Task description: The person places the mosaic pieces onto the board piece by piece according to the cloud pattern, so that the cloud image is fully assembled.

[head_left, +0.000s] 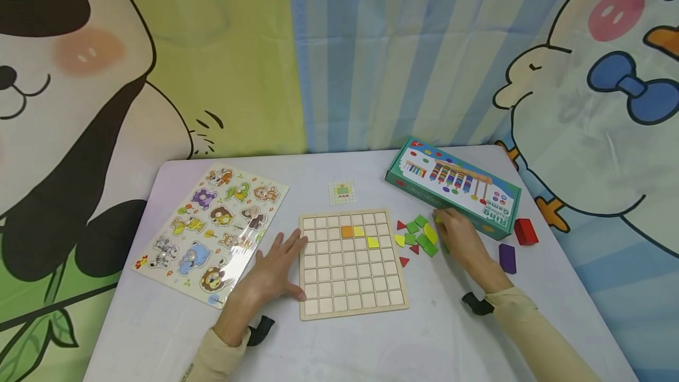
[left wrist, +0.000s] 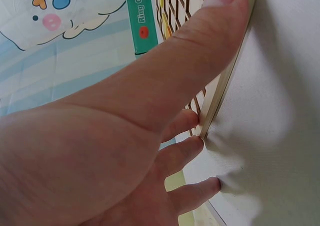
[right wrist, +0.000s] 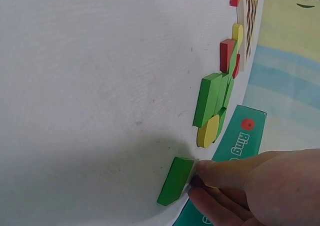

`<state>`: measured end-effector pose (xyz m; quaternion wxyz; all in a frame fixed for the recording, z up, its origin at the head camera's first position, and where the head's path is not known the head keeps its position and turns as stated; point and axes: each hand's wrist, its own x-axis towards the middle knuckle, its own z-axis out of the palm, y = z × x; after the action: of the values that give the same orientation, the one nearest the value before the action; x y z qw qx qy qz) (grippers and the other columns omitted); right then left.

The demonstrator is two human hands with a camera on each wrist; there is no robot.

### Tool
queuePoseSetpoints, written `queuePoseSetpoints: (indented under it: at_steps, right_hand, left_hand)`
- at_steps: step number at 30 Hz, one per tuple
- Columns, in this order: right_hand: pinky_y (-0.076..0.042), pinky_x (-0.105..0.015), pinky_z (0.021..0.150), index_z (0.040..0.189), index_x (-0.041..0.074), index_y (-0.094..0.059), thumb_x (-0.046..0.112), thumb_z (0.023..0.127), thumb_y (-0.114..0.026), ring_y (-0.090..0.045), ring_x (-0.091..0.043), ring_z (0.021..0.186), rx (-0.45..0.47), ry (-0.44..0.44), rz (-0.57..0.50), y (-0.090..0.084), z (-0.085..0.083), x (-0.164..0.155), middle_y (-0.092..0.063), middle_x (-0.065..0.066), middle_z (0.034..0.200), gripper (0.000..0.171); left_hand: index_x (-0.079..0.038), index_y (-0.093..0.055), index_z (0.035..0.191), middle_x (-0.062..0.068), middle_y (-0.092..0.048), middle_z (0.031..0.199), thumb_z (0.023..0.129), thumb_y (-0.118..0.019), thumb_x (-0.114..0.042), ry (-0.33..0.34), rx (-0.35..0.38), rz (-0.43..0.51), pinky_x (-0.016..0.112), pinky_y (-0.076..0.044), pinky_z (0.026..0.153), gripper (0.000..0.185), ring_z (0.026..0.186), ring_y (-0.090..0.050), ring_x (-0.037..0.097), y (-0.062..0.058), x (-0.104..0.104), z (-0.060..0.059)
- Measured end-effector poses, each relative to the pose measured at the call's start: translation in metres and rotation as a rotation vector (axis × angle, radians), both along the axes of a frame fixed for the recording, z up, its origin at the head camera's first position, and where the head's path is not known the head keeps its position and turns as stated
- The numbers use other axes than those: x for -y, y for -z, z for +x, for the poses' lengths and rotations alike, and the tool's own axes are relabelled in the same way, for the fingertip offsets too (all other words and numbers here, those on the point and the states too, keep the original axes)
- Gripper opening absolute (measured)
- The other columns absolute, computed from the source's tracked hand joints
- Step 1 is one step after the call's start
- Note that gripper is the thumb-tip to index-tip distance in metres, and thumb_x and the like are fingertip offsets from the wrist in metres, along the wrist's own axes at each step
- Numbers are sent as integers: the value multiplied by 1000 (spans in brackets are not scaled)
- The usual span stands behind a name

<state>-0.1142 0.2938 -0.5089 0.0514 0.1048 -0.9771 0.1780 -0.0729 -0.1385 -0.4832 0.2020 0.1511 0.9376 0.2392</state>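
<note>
A wooden grid board (head_left: 352, 315) lies flat on the table, with an orange square (head_left: 347, 231) and two yellow pieces (head_left: 373, 242) in its cells. My left hand (head_left: 270, 273) rests at the board's left edge, thumb and fingers spread along the rim. To the right of the board, my right hand (head_left: 465, 243) pinches a small yellow piece (head_left: 438, 219), mostly hidden by the fingers. Right beside those fingertips lies a green block (right wrist: 176, 182) in the right wrist view. Between hand and board is a loose group of green pieces (head_left: 427, 246), red triangles (head_left: 405, 262) and yellow rounded pieces (head_left: 430, 233).
A small pattern card (head_left: 343, 193) lies behind the board. The green game box (head_left: 451, 186) sits at the back right, near a red block (head_left: 526, 232) and a purple block (head_left: 507, 259). An animal picture board (head_left: 212, 234) lies on the left.
</note>
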Motion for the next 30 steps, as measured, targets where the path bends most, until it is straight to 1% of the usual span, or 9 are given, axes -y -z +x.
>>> queuePoseSetpoints:
  at_steps: [5, 9, 13, 17, 19, 23, 26, 28, 30]
  right_hand:
    - [-58, -55, 91, 128, -9, -64, -6, 93, -65, -63, -44, 113, 40, 39, -41, -2, 0, 0, -60, -28, 125, 35]
    - [-60, -51, 85, 129, -10, -63, -3, 94, -66, -64, -39, 105, 64, 56, -77, -3, 1, 0, -56, -27, 127, 36]
    - [-62, -48, 81, 129, -8, -63, 4, 94, -69, -68, -34, 100, 54, 52, -151, -5, 3, 2, -58, -23, 125, 37]
    - [-63, -46, 80, 125, -3, -67, 6, 92, -72, -69, -30, 97, 22, 34, -214, -10, 7, 11, -65, -17, 118, 35]
    - [-63, -44, 79, 122, -1, -68, 6, 91, -74, -69, -27, 94, -1, 19, -226, -14, 9, 19, -69, -14, 113, 32]
    - [-63, -41, 76, 114, 2, -72, 3, 88, -76, -69, -21, 89, -87, -37, -209, -18, 12, 32, -72, -10, 105, 26]
    - [-63, -41, 76, 108, 5, -75, 3, 86, -78, -70, -20, 89, -159, -72, -175, -23, 14, 41, -74, -7, 102, 23]
    - [-62, -40, 75, 105, 7, -77, 5, 85, -80, -70, -19, 88, -184, -87, -156, -26, 15, 47, -76, -5, 100, 20]
    - [-61, -38, 73, 104, 9, -78, 7, 86, -80, -69, -16, 85, -176, -100, -160, -29, 16, 52, -77, -3, 99, 18]
  left_hand:
    - [-9, -33, 159, 13, -18, 170, 57, -96, -29, 2, 2, 1, 86, -14, 108, 121, 155, -12, 48, -1, 0, 0]
    - [-8, -33, 158, 14, -19, 170, 57, -96, -29, 7, -2, 0, 87, -15, 107, 121, 154, -14, 49, -2, 0, 1]
    - [-8, -33, 158, 14, -19, 169, 57, -96, -28, 9, -2, 1, 87, -15, 107, 121, 154, -14, 49, -3, 0, 1]
    - [-7, -33, 158, 14, -19, 170, 57, -96, -28, 6, -1, 3, 86, -15, 107, 121, 154, -14, 49, -3, 0, 1]
    - [-7, -33, 158, 14, -19, 170, 57, -96, -28, 6, -1, 5, 86, -15, 107, 121, 154, -13, 49, -3, 0, 2]
    - [-8, -33, 158, 14, -19, 170, 58, -96, -28, 5, 1, 11, 86, -15, 107, 120, 154, -13, 48, -3, 1, 2]
    - [-8, -33, 159, 14, -18, 170, 58, -95, -28, 4, 4, 13, 86, -14, 108, 120, 155, -12, 48, -2, 0, 1]
    - [-8, -33, 159, 13, -19, 170, 58, -95, -28, 4, 3, 11, 86, -14, 108, 120, 155, -12, 48, -2, 0, 1]
    - [-8, -33, 159, 14, -19, 170, 58, -95, -29, 4, 3, 11, 86, -14, 108, 120, 155, -12, 48, -2, 0, 1]
